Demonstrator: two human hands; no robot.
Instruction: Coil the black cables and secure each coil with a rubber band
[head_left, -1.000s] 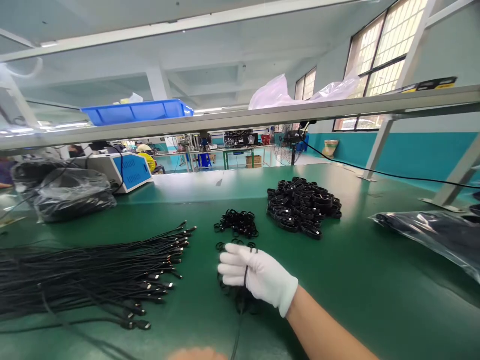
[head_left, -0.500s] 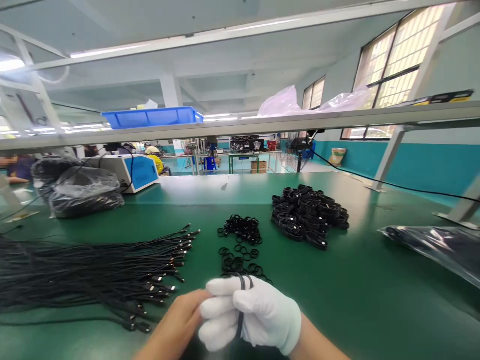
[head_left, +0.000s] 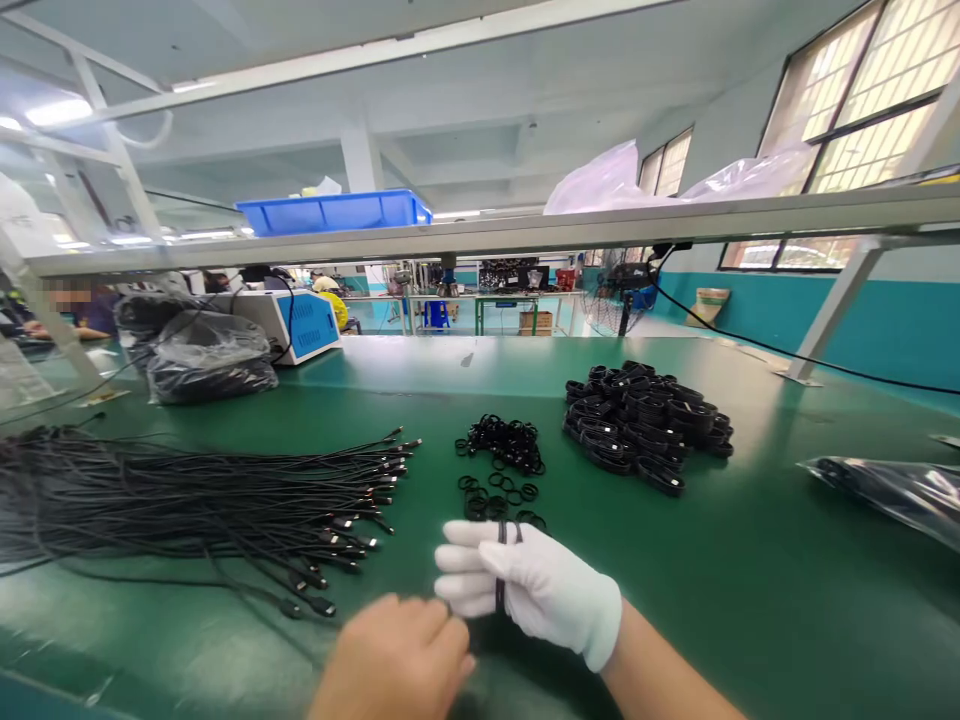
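My right hand (head_left: pixel 532 580), in a white glove, is held palm toward me with its fingers out to the left. A black loop (head_left: pixel 500 595) passes round the fingers, and the thumb presses over it; whether it is cable or a band I cannot tell. Below and left of it is my bare left hand (head_left: pixel 397 655), curled and somewhat blurred, apart from the glove; its grip is hidden. Small black rings (head_left: pixel 502 490) lie just beyond the glove. A heap of more rings (head_left: pixel 504 442) is behind them. Straight black cables (head_left: pixel 225 490) with metal plugs lie to the left.
Coiled black cables (head_left: pixel 645 425) are piled at the right on the green table (head_left: pixel 697 580). A plastic bag (head_left: pixel 892 490) lies at the right edge, another bag (head_left: pixel 214 355) at back left beside a blue-and-white machine (head_left: pixel 307 325). A shelf (head_left: pixel 487 228) spans overhead with a blue tray (head_left: pixel 337 212).
My left hand has moved down, away from the gloved fingertips it was touching. The right hand still has the black loop. The whole view has shifted, with the table's near edge now showing.
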